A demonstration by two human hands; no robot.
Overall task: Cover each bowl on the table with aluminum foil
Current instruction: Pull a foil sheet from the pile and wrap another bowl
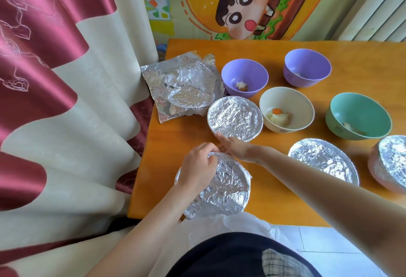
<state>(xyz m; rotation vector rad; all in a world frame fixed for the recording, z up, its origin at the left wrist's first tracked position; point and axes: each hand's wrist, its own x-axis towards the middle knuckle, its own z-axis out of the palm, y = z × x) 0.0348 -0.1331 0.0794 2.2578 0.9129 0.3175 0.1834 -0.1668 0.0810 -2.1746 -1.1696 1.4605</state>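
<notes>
A foil-covered bowl [222,191] sits at the table's near edge. My left hand [198,168] lies over its left rim with fingers curled on the foil's far edge. My right hand [234,147] touches that far edge too, its index finger pointing at a second foil-covered bowl [235,118] just behind. Two more foil-covered bowls stand at the right, one [323,164] near my right forearm and one [391,162] at the frame edge. Uncovered are two purple bowls [245,77] [307,70], a cream bowl [286,108] and a green bowl [358,115], each with a bit of food.
A crumpled pile of foil sheets [184,88] lies at the far left corner of the orange table [274,200]. A pink and cream curtain [66,101] hangs along the table's left side. A cartoon wall picture [241,4] stands behind the table.
</notes>
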